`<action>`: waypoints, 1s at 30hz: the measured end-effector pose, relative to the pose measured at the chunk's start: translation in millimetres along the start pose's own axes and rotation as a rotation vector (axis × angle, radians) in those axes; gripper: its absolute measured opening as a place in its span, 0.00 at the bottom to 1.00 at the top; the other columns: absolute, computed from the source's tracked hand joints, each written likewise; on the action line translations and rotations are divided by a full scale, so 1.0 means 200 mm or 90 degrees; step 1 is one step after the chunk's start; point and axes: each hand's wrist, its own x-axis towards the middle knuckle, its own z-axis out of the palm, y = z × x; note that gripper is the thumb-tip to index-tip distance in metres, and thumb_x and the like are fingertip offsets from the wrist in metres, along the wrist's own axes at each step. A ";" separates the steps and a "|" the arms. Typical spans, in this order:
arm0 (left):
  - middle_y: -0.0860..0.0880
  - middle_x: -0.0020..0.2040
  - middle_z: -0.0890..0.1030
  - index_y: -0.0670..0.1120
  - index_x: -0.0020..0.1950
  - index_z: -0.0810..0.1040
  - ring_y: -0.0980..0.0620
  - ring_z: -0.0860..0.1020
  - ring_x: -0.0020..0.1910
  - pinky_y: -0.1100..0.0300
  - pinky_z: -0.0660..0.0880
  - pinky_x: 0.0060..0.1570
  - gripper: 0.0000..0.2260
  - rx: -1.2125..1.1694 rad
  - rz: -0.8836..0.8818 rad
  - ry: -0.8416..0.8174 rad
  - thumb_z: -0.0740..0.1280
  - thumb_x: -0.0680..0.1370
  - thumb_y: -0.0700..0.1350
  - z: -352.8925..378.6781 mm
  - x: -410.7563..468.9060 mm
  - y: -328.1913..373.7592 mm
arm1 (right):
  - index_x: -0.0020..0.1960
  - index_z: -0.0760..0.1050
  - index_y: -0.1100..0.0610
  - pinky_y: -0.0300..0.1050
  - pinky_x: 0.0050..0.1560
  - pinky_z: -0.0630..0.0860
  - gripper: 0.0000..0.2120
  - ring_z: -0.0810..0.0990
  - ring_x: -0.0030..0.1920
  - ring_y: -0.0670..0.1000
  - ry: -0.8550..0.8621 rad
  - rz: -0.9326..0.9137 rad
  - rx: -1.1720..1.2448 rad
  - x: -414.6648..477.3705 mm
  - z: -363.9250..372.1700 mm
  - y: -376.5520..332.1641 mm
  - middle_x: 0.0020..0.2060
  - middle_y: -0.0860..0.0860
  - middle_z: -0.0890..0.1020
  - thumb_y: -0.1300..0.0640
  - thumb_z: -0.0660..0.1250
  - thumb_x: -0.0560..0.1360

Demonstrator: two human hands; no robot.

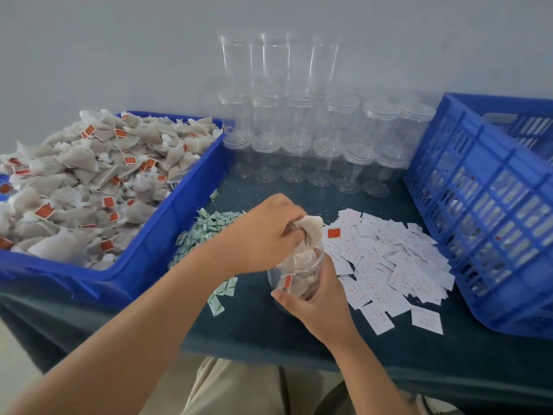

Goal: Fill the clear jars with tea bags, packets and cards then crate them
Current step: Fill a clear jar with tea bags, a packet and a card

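Where the dark-clothed table has a bare patch near its front edge, a clear jar stands open-mouthed and tilted a little toward the person, already partly filled with tea bags. The right hand wraps round the jar's near side, thumb on its left wall. Right over the mouth, the left hand pinches a small bunch of tea bags in curled fingers, their lower ends reaching into the jar and one red tag dangling to the right.

Just left of the jar lies a scatter of green-and-white packets; just right of it, a spread of white cards (printed in red, too small to read). Further left sits a blue tray heaped with loose tea bags. Empty lidded jars are stacked in rows against the wall behind. A blue slatted crate stands at the right edge, beside the cards.
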 end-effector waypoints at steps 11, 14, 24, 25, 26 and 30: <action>0.62 0.50 0.84 0.61 0.53 0.86 0.62 0.80 0.50 0.62 0.77 0.51 0.08 0.086 0.018 -0.076 0.71 0.80 0.49 -0.06 -0.06 0.02 | 0.69 0.70 0.38 0.45 0.56 0.82 0.39 0.85 0.60 0.44 -0.014 0.008 0.007 0.00 0.00 0.03 0.61 0.39 0.84 0.37 0.85 0.64; 0.58 0.53 0.85 0.59 0.58 0.86 0.55 0.79 0.50 0.58 0.76 0.51 0.13 0.225 0.033 -0.204 0.64 0.82 0.45 -0.01 -0.02 0.06 | 0.68 0.69 0.37 0.43 0.55 0.81 0.39 0.84 0.60 0.45 -0.020 -0.002 -0.011 -0.01 0.01 0.02 0.61 0.39 0.83 0.36 0.85 0.64; 0.64 0.43 0.82 0.59 0.55 0.86 0.67 0.79 0.42 0.72 0.71 0.40 0.08 0.088 0.028 -0.236 0.67 0.82 0.50 -0.12 0.07 0.06 | 0.71 0.67 0.33 0.35 0.58 0.79 0.42 0.82 0.64 0.41 -0.018 0.009 -0.008 -0.01 0.00 0.02 0.65 0.36 0.81 0.36 0.84 0.63; 0.66 0.44 0.84 0.60 0.55 0.86 0.70 0.80 0.44 0.73 0.73 0.43 0.07 0.021 0.016 -0.152 0.70 0.81 0.51 -0.15 0.05 0.03 | 0.72 0.67 0.34 0.34 0.58 0.79 0.43 0.82 0.64 0.40 -0.017 0.012 -0.010 -0.01 -0.01 0.02 0.65 0.35 0.81 0.35 0.84 0.62; 0.66 0.45 0.84 0.60 0.54 0.86 0.69 0.81 0.45 0.71 0.76 0.44 0.05 -0.049 0.007 -0.058 0.72 0.80 0.52 -0.16 0.03 -0.02 | 0.72 0.66 0.34 0.32 0.58 0.78 0.44 0.82 0.64 0.39 -0.016 0.013 -0.010 -0.01 -0.01 0.02 0.65 0.35 0.81 0.35 0.84 0.62; 0.59 0.43 0.85 0.60 0.47 0.84 0.59 0.83 0.41 0.61 0.81 0.44 0.01 -0.142 -0.134 0.160 0.74 0.78 0.54 -0.14 -0.07 -0.26 | 0.72 0.67 0.35 0.30 0.57 0.77 0.44 0.81 0.64 0.37 -0.018 0.015 0.003 -0.01 -0.01 0.03 0.65 0.34 0.81 0.35 0.84 0.62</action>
